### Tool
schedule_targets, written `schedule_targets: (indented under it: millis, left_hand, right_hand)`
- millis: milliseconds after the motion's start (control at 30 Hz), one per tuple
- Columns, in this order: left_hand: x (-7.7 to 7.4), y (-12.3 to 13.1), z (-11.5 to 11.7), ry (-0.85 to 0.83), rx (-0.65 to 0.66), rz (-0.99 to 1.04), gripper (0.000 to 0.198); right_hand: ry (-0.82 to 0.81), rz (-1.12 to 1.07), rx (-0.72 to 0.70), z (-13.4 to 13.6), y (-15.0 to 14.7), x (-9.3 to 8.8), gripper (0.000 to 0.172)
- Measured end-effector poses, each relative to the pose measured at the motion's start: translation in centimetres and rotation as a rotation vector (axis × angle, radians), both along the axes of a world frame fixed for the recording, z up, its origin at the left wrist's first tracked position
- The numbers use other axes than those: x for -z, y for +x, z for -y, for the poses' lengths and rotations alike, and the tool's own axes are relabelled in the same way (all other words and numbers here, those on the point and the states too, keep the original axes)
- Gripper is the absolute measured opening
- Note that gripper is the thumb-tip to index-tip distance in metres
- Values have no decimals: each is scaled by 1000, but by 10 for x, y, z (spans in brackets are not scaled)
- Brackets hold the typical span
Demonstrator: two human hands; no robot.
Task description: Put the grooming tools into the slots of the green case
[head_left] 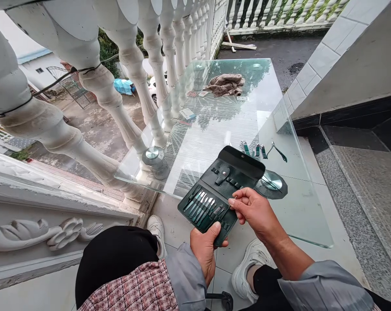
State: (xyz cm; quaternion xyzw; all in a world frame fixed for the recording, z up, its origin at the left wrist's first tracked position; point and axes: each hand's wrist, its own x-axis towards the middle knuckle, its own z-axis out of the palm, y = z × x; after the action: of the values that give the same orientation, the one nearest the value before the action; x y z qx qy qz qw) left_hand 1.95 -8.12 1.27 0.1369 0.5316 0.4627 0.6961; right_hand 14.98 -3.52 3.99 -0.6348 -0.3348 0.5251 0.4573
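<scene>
An unfolded dark green manicure case (211,183) is tilted over the near edge of the glass table. My left hand (205,245) grips its lower edge, thumb on top. A row of slim metal tools (200,206) sits in the case's loops, while several loops in its upper half hold nothing. Over the case's right side, my right hand (252,211) is closed in a pinch. Only a thin tip shows at those fingertips, too small to name. Beyond the case, several nail clippers (256,150) and a cuticle nipper (277,151) lie on the glass.
The glass table (307,203) extends ahead, bearing a crumpled brown cloth (226,85) and a small white-and-blue packet (187,114). A white balustrade (107,93) runs along the left. To the right are a tiled wall edge (331,45) and a stone step (363,185).
</scene>
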Motion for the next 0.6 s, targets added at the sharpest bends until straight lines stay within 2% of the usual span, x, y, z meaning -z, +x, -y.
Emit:
schedule_targets:
  millis: [300, 433, 600]
  left_hand:
    - [3, -1, 2, 21, -14, -28, 51]
    - [8, -2, 4, 30, -15, -33, 53]
    - [5, -2, 3, 15, -19, -32, 53]
  right_hand:
    - [52, 125, 46, 4, -5, 1, 31]
    - [28, 116, -6, 5, -4, 0, 32]
    - [27, 67, -64, 5, 3, -3, 33]
